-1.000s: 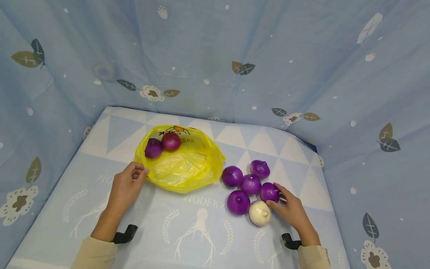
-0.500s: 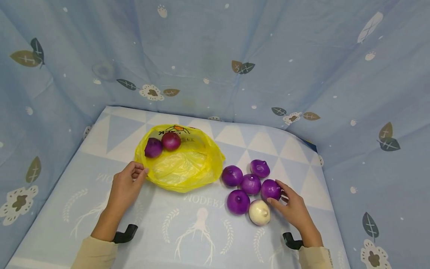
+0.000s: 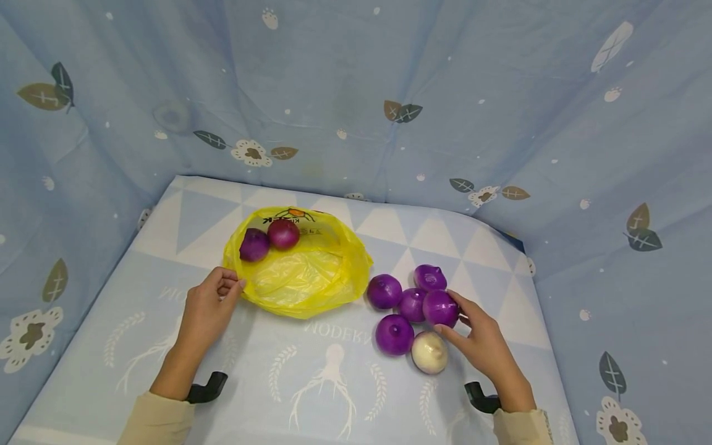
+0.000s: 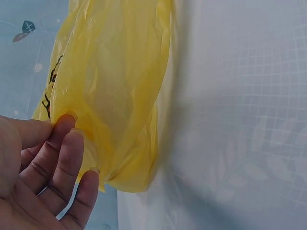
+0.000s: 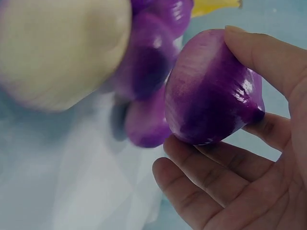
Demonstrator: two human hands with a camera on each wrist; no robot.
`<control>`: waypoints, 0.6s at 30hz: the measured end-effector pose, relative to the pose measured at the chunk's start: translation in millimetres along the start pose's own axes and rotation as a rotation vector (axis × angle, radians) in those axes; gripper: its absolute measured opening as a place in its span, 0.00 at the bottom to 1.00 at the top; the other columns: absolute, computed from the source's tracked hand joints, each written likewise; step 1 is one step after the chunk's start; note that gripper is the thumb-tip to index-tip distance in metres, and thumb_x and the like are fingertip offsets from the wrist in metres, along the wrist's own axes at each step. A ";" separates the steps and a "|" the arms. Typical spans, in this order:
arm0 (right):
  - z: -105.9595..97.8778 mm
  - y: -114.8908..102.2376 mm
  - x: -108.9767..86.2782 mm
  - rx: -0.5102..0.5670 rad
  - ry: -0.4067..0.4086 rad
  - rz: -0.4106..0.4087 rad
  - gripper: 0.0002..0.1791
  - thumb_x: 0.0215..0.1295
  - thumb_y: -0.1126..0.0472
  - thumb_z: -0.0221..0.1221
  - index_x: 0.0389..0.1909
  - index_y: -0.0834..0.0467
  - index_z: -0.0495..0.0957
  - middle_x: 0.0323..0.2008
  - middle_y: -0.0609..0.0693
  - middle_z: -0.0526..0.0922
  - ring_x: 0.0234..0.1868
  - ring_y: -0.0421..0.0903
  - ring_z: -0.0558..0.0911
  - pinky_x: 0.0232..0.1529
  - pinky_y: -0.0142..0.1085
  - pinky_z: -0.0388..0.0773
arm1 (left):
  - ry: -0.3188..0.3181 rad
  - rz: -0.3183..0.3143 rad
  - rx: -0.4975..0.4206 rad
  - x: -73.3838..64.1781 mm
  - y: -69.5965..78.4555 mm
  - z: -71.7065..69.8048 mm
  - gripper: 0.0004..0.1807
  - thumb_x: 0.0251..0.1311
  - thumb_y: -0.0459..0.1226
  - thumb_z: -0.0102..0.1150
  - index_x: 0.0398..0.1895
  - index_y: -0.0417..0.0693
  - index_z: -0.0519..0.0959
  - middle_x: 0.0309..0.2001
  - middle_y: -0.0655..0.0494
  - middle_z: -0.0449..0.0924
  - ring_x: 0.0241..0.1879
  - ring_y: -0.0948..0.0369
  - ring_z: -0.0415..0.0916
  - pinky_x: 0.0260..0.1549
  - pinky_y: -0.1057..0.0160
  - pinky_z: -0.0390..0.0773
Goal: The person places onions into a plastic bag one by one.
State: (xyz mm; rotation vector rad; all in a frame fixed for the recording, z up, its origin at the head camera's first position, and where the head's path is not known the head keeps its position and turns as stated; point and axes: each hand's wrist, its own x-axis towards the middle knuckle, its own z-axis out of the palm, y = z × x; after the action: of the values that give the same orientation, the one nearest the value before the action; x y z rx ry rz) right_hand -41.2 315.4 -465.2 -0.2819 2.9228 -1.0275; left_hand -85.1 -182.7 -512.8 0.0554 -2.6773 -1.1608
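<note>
My left hand [image 3: 210,307] pinches the left rim of a yellow plastic bag [image 3: 300,281] between thumb and fingertips; the left wrist view shows the thin film [image 4: 120,86] caught there. Inside the open bag lie a dark purple onion [image 3: 254,245] and a redder onion [image 3: 284,234], touching. At the right, my right hand [image 3: 485,337] grips a purple onion [image 3: 440,308] with thumb and fingers. In the right wrist view that onion [image 5: 211,88] appears raised off the table. Around it sit several other purple onions [image 3: 394,335] and a white onion [image 3: 430,353].
A patterned cloth covers the table [image 3: 328,395]. Blue printed curtains [image 3: 345,93] hang behind it and on both sides. Black camera mounts [image 3: 207,388] are worn at both wrists, under beige sleeves [image 3: 161,420].
My right hand has lifted the purple onion slightly and moved it a little left and up, so it now overlaps the neighbouring onion in view. The left hand and bag have stayed still.
</note>
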 end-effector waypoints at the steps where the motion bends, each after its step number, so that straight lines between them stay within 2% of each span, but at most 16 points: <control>1: -0.6 -3.5 0.7 -0.006 -0.003 -0.008 0.41 0.58 0.47 0.67 0.71 0.51 0.61 0.65 0.50 0.69 0.59 0.50 0.75 0.53 0.50 0.74 | 0.001 0.000 0.000 -0.1 -0.2 0.1 0.09 0.65 0.41 0.59 0.39 0.45 0.74 0.30 0.54 0.80 0.30 0.60 0.75 0.28 0.72 0.73; 9: -5.2 -37.3 11.7 -0.089 -0.048 -0.055 0.42 0.58 0.42 0.65 0.72 0.44 0.59 0.65 0.47 0.69 0.59 0.48 0.74 0.54 0.48 0.75 | 0.002 0.002 -0.004 -0.8 0.3 -0.5 0.10 0.65 0.41 0.60 0.40 0.45 0.74 0.31 0.54 0.80 0.30 0.60 0.75 0.29 0.71 0.72; 18: -1.5 -73.5 33.3 -0.145 -0.076 -0.182 0.44 0.56 0.44 0.68 0.72 0.43 0.58 0.67 0.45 0.67 0.63 0.48 0.71 0.58 0.50 0.72 | 0.013 0.013 -0.008 -1.3 1.4 -1.6 0.10 0.64 0.40 0.61 0.41 0.45 0.74 0.31 0.55 0.80 0.31 0.60 0.76 0.30 0.71 0.72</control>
State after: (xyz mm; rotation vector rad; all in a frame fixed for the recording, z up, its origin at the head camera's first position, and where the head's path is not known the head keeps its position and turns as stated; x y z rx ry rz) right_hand -62.3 254.1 -417.2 -0.5883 2.9497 -0.8034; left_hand -83.5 -182.8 -510.9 0.0441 -2.6575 -1.1639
